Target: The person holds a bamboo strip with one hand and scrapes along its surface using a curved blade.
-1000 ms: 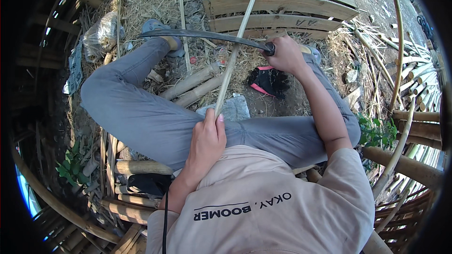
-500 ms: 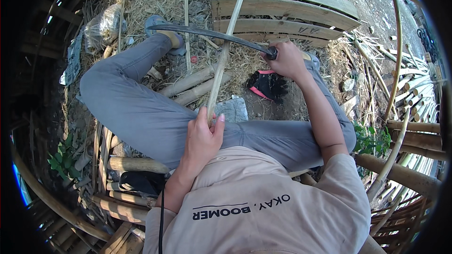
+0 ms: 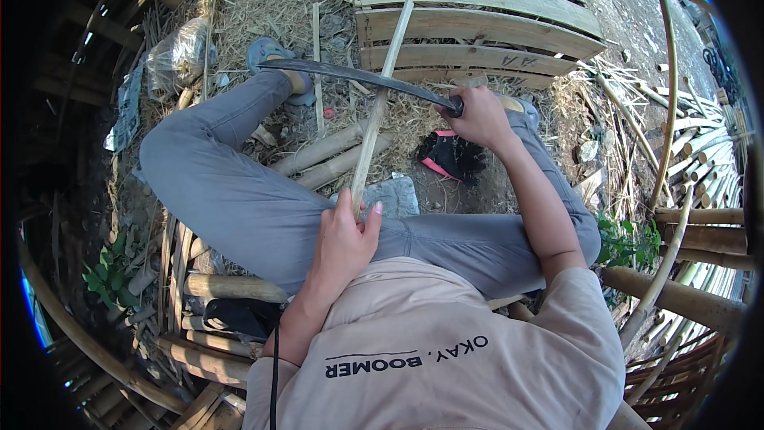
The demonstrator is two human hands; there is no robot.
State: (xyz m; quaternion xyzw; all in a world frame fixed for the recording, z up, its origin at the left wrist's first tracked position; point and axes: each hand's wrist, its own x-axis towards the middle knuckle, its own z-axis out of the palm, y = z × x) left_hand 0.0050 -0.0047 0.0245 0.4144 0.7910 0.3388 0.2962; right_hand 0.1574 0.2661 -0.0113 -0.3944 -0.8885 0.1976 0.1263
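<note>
My left hand is closed round the lower end of a long pale bamboo strip, close to my lap. The strip slants up and away from me, its far end over the wooden crate's slats. In my right hand is the dark handle of a machete. Its long, slightly curved blade points left and crosses the strip at its upper part, seemingly touching it. The blade's tip reaches over my left foot.
A slatted wooden crate stands ahead. Two bamboo pieces, a grey stone block and a black and pink cloth item lie between my legs. Cut bamboo poles are piled at right; a plastic bag sits far left.
The machete's blade has shifted slightly down along the strip toward me, and its tip has moved a little right. My left hand keeps its hold; the whole view has shifted slightly.
</note>
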